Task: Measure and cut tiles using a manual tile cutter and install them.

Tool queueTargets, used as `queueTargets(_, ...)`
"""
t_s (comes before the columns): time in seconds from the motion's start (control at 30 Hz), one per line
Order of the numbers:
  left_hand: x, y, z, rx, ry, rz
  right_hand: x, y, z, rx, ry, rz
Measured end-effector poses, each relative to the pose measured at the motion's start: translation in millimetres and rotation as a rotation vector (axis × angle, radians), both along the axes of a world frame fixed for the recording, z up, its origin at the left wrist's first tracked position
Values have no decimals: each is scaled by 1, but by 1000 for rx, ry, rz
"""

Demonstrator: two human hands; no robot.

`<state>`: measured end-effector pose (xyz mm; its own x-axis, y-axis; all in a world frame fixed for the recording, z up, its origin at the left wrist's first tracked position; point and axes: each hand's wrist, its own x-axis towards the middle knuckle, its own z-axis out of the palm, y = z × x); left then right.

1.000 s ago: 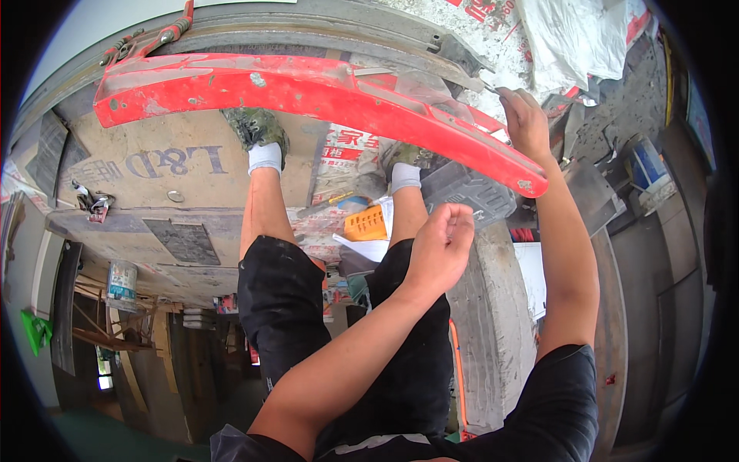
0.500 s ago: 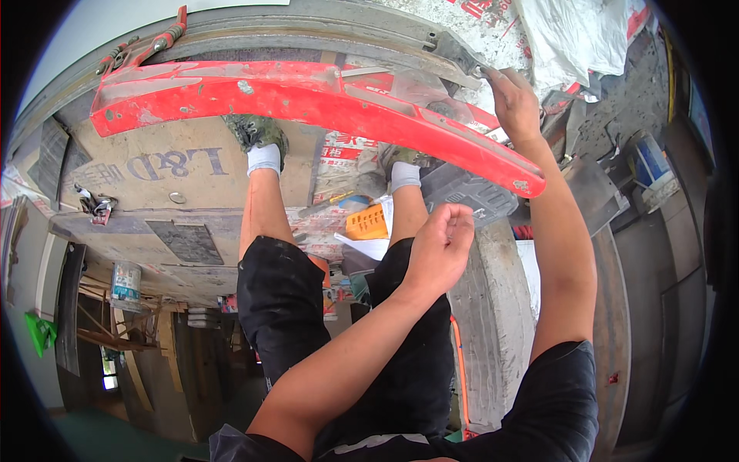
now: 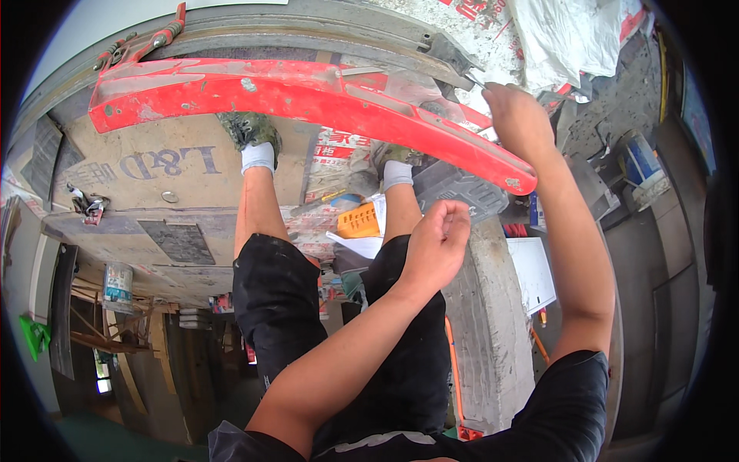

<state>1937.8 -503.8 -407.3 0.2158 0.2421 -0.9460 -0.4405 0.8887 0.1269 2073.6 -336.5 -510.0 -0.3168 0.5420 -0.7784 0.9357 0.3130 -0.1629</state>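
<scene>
My right hand reaches to the end of a grey metal rail. Its fingers are closed around a thin shiny rod beside the dark bracket there; most of the grip is hidden. Bent half closed in front of my right thigh, my left hand shows nothing in its fingers. A long, scuffed red beam lies across the view between the rail and me, its right end below my right wrist. A red-handled clamp sits on the rail at far left.
My shoes stand on brown floor boarding. A grey plastic case, an orange slotted item and a concrete ledge lie near my right leg. At right stands a blue and white bucket; white sheeting lies beyond.
My right hand has moved down slightly and turned, and the thin rod now shows at its fingertips. The view has shifted a little; my left hand stays bent in about the same place.
</scene>
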Motion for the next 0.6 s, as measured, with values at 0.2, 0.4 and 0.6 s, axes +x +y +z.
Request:
queueTargets(0.2, -4, 2, -1, -3, -6, 10, 4, -6, 8, -6, -137, 96)
queueTargets(0.4, -1, 0, 0, -14, -20, 39, 56, -21, 10, 214, 65, -95)
queueTargets(0.6, 3, -6, -4, 12, 47, 9, 63, -23, -39, 171, 320, -131)
